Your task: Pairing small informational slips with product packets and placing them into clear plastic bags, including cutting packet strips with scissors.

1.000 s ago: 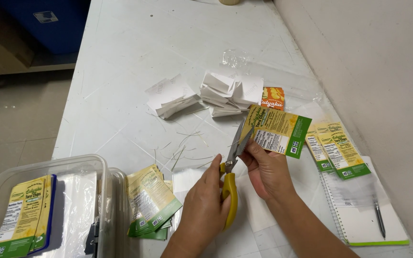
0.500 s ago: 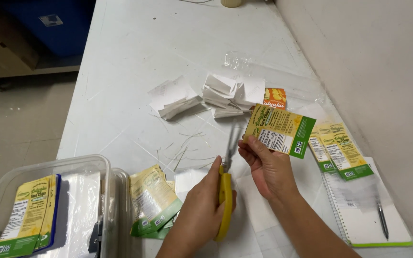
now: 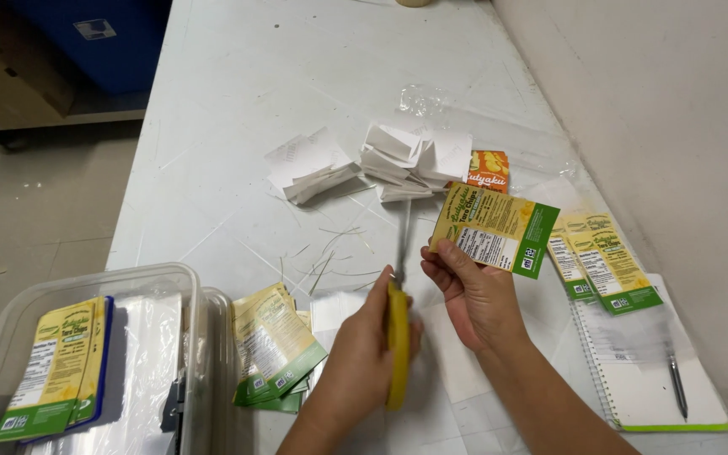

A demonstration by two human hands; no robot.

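Observation:
My left hand (image 3: 362,358) grips yellow-handled scissors (image 3: 398,337). Their blades point away from me and lie closed just left of a label. My right hand (image 3: 469,291) pinches that yellow and green printed label (image 3: 496,227) by its lower left corner and holds it above the white table (image 3: 238,93). Thin paper slivers (image 3: 326,253) lie on the table in front of the scissors. The blade tips end near a pile of folded white paper pieces (image 3: 410,156).
A clear plastic bin (image 3: 86,362) at the near left holds more labels and plastic sleeves. A stack of cut labels (image 3: 273,345) lies beside it. More labels (image 3: 604,261) rest on a spiral notebook (image 3: 659,379) with a pen (image 3: 677,383) at the right, next to the wall.
The scissors came off the label's left edge and their blades now lie closed beside it. My right hand shifted the label slightly right.

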